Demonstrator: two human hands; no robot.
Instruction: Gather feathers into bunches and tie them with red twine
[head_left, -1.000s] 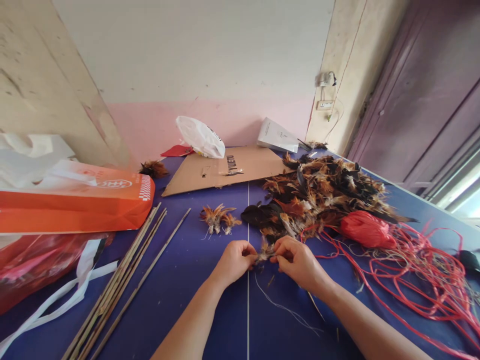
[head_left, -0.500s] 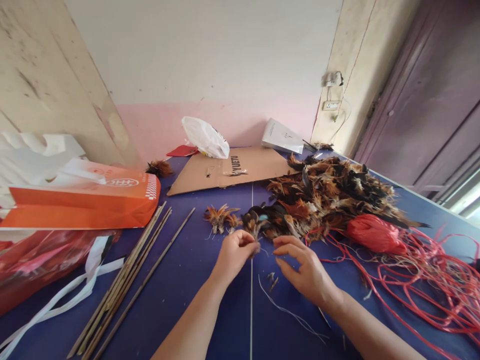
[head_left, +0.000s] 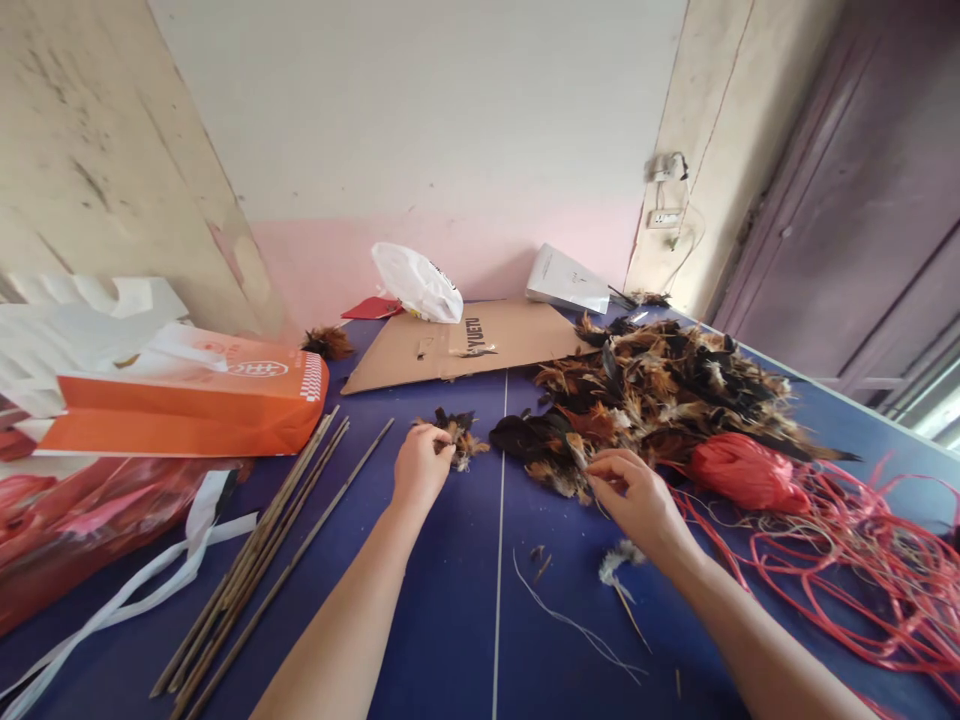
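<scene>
My left hand [head_left: 421, 462] is closed in a pinch on a small feather bundle [head_left: 453, 420], dark at the top. It is held over small brown feather tufts on the blue table. My right hand [head_left: 634, 500] reaches to the near edge of a large pile of brown and black feathers [head_left: 660, 385]. Its thumb and fingertips are pinched on a feather [head_left: 579, 452] there; the fingers partly hide the quill. Nearer to me lie a loose fluffy feather [head_left: 619, 560], tiny feather scraps [head_left: 540, 562] and a thin white thread [head_left: 566, 618].
Thin sticks [head_left: 259, 560] lie left of my left arm, beside white straps [head_left: 169, 560] and an orange paper bag [head_left: 195, 405]. Flat cardboard [head_left: 450, 350], a white plastic bag [head_left: 416, 283] and a white box [head_left: 568, 278] sit at the back. Tangled red plastic twine [head_left: 825, 560] spreads at right.
My left hand has moved left with the feather bundle to the small tufts. My right hand has moved slightly right and up to the pile's edge, closing its fingers. The fluffy feather is now uncovered.
</scene>
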